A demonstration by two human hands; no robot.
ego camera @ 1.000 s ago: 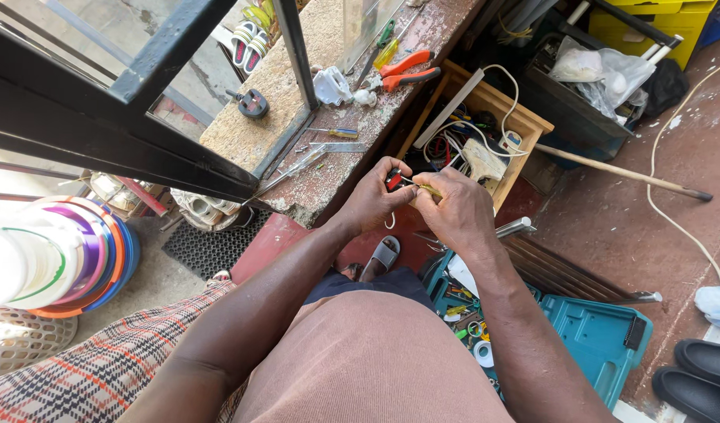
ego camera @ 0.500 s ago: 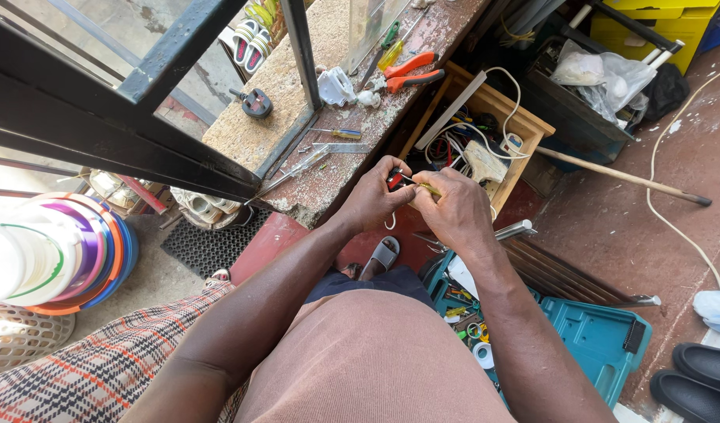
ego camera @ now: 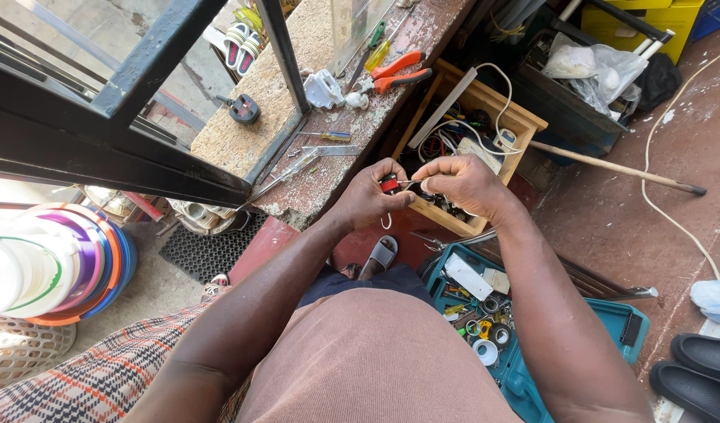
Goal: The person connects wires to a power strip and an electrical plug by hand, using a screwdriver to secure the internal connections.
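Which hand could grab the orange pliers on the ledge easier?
Probably the right hand: the orange pliers lie up the ledge closer to it. The left hand pinches a small red part.

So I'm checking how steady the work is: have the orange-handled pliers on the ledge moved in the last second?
No. The orange-handled pliers lie in the same spot on the ledge, just right of the white plug part, as before.
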